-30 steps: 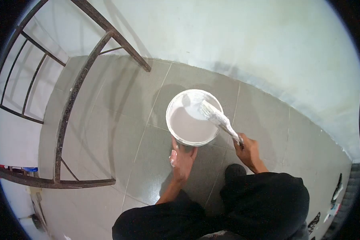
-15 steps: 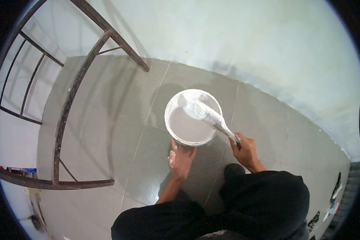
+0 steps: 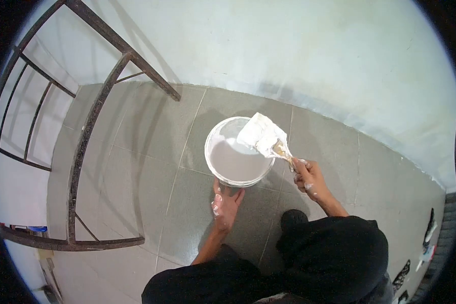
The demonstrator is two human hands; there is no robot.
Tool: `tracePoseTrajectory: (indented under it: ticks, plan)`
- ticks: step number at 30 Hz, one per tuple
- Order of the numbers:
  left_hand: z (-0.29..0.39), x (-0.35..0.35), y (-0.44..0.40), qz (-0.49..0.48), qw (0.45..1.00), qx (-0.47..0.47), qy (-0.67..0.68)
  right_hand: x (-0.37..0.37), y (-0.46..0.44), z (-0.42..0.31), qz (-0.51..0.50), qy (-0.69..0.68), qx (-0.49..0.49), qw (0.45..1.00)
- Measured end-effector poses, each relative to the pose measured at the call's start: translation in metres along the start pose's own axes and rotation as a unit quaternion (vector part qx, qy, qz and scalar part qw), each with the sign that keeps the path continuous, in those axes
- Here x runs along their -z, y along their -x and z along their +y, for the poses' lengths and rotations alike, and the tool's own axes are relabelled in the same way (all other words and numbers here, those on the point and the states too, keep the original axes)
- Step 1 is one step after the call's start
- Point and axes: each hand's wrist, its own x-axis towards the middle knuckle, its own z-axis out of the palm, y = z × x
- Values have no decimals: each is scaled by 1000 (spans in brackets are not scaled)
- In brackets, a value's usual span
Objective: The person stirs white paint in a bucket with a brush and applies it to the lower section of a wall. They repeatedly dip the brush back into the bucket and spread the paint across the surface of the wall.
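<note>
A white bucket point(image 3: 214, 169) stands on the tiled floor, part-filled with pale, thin paint point(image 3: 238, 159). Against its near side, just below the rim, my left hand point(image 3: 226, 205) holds it with fingers spread; the fingertips are partly hidden by the bucket. White smears mark that hand. My right hand point(image 3: 310, 181) is closed around the handle of a wide paintbrush point(image 3: 263, 134). The brush head, thickly coated in white, is tilted above the bucket's right rim with its flat face towards me.
A dark metal frame point(image 3: 88, 124) with bars stands to the left, one leg reaching the floor near the wall point(image 3: 309, 45). My dark shoe point(image 3: 294, 221) is on the grey floor tiles point(image 3: 152, 177), close to the bucket. Dark patterned items point(image 3: 401, 276) lie at the lower right.
My right hand has raised the paintbrush from inside the bucket to above its right rim and turned its flat face up. My left hand stays at the bucket.
</note>
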Motion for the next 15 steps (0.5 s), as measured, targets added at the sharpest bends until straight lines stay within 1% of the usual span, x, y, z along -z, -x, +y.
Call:
tracePoseTrajectory:
  ticks: [1,4,9,13,15]
  plan:
    - [1,-1,-2,-6,1000,7,-15,2,0,-6,-15,-51,-40,998]
    - [0,-2,-7,-21,998,28,-51,6,-1,-8,-47,-136,-41,989]
    - [1,2,-15,-36,994,48,-96,7,-3,-16,-59,-185,-74,978]
    - [-6,9,-17,-36,994,59,-78,15,-16,-20,-58,-221,-88,970]
    - [-4,8,-20,-35,994,59,-83,20,-33,-26,-71,-247,-79,963]
